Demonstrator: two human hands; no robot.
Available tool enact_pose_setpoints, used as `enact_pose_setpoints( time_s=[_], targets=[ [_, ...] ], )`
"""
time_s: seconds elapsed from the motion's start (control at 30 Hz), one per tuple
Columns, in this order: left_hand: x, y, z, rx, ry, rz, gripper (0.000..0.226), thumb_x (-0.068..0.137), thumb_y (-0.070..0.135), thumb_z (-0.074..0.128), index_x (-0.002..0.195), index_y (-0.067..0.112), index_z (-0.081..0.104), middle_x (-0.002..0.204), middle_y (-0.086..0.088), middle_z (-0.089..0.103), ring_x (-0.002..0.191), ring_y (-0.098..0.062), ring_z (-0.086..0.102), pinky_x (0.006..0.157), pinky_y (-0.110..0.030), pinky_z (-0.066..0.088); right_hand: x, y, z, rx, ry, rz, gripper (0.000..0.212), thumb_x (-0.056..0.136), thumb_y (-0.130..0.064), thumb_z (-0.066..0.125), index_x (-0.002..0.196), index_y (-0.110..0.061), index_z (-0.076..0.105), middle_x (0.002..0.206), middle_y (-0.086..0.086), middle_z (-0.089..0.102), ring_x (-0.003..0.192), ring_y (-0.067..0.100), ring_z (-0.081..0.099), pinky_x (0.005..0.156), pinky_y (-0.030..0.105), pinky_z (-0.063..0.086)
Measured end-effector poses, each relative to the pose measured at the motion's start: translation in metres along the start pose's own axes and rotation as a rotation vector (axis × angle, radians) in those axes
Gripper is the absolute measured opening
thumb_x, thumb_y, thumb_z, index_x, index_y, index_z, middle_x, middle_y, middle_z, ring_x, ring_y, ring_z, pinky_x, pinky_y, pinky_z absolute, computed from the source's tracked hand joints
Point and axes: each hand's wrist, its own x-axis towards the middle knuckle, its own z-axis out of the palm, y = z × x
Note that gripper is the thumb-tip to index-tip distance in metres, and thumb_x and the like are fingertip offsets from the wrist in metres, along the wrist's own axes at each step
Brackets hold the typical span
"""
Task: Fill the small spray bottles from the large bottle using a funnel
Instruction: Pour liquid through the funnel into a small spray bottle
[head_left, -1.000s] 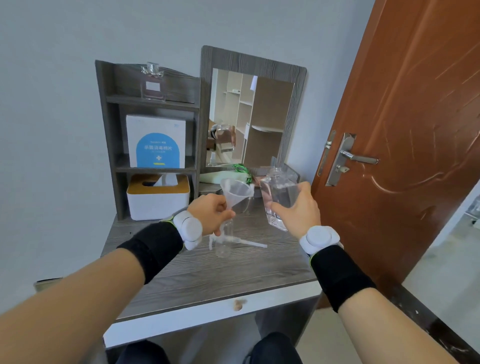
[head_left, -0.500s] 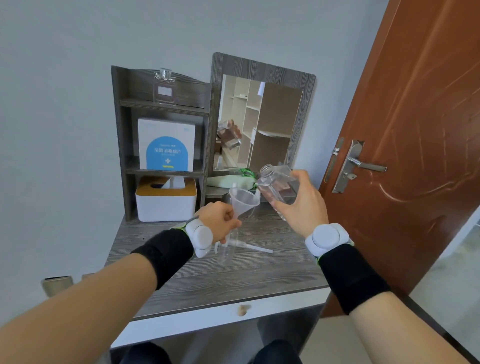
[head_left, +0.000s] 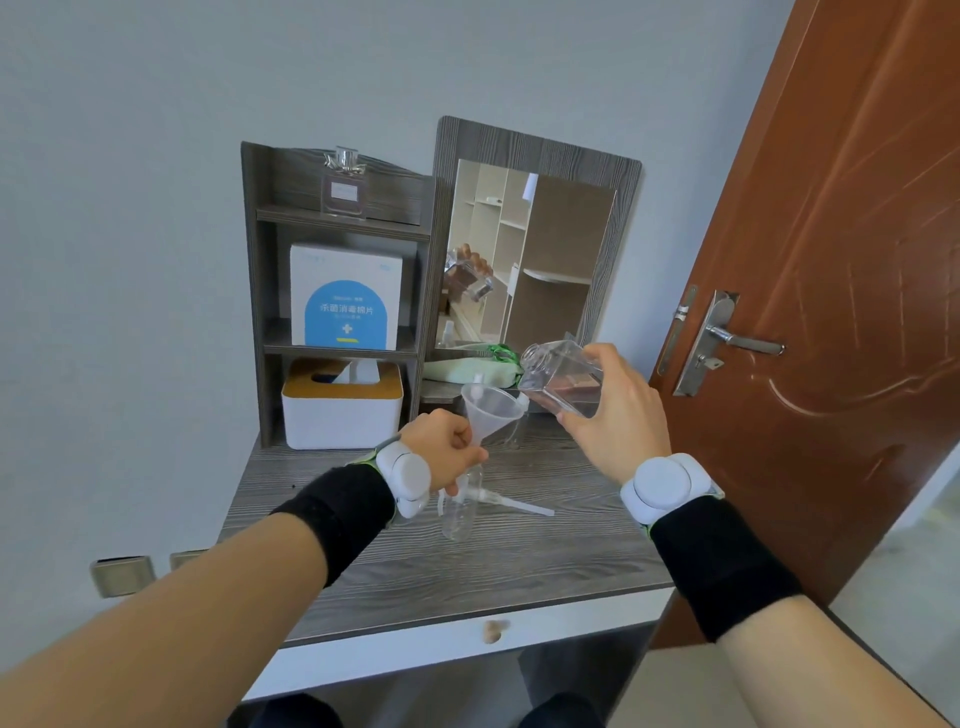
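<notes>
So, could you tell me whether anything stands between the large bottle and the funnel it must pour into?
Nothing visible does. The right hand holds the large bottle tilted at the open rim of the funnel, whose cone is clear; the left hand grips the funnel's stem above the small bottle.
</notes>
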Motion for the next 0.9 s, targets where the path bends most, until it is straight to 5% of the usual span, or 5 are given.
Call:
enact_pose_setpoints(
  time_s=[0.3, 0.9],
  targets=[
    [0.001, -0.003, 0.001, -0.227, -0.045, -0.054, 0.024, 0.091, 0.024, 0.071, 0.082, 0.004, 0.060, 0.068, -0.004, 0.065, 0.055, -0.025, 0.067, 0.056, -0.033, 0.054, 0.002, -0.001, -0.004, -0.007, 0.013, -0.017, 0.068, 0.074, -0.025, 0.085, 0.131, -0.023, 0.048, 0.127, -0.002, 0.063, 0.117, 0.025, 0.058, 0.095, 0.044, 0.049],
    [-0.004, 0.001, 0.000, -0.256, -0.051, -0.073, 0.027, 0.091, 0.024, 0.070, 0.089, -0.002, 0.063, 0.072, -0.008, 0.068, 0.057, -0.024, 0.067, 0.058, -0.032, 0.056, 0.006, -0.011, -0.008, -0.021, 0.000, -0.051, 0.066, 0.075, -0.026, 0.084, 0.130, -0.020, 0.050, 0.122, 0.000, 0.065, 0.109, 0.025, 0.060, 0.091, 0.039, 0.046]
  ],
)
